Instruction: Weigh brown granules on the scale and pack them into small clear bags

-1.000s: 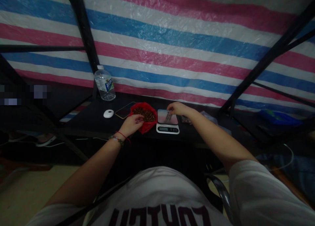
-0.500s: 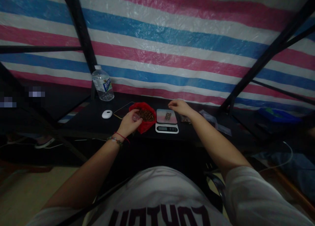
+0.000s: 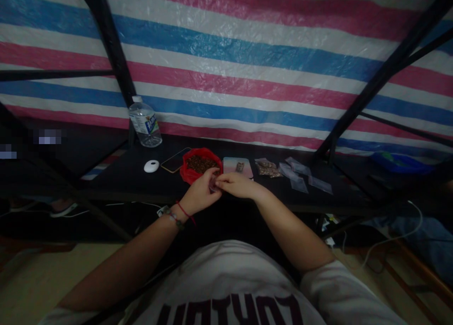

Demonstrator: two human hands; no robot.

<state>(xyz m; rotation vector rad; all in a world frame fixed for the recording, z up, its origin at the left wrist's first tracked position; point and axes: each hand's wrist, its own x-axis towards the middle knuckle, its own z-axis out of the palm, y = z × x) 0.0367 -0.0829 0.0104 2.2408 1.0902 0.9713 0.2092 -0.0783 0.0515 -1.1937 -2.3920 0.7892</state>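
Note:
My left hand (image 3: 202, 192) is closed around a small clear plastic piece (image 3: 213, 185), possibly a cup or little bag, at the near edge of a red bag (image 3: 188, 175). Brown dried bits (image 3: 201, 163) fill that bag. Fingertips of my right hand (image 3: 238, 185) are pinched together at the clear piece, touching or almost touching my left hand; whatever lies between them is hidden. Behind the right hand stands a scale (image 3: 230, 166) with a small dark-patterned item (image 3: 240, 166) on its plate. Its display is covered by my hand.
Right of the scale lie small plastic bags with brownish contents (image 3: 268, 168) and several flat clear bags (image 3: 299, 183). A white mouse (image 3: 151, 166), a phone-shaped frame (image 3: 173, 160) and a plastic bottle (image 3: 146, 124) are at the left. Black posts (image 3: 116, 46) rise on both sides.
My right hand has come from beyond the scale back towards me and left, meeting my left hand. The left hand has moved right and nearer, out of the red bag's opening.

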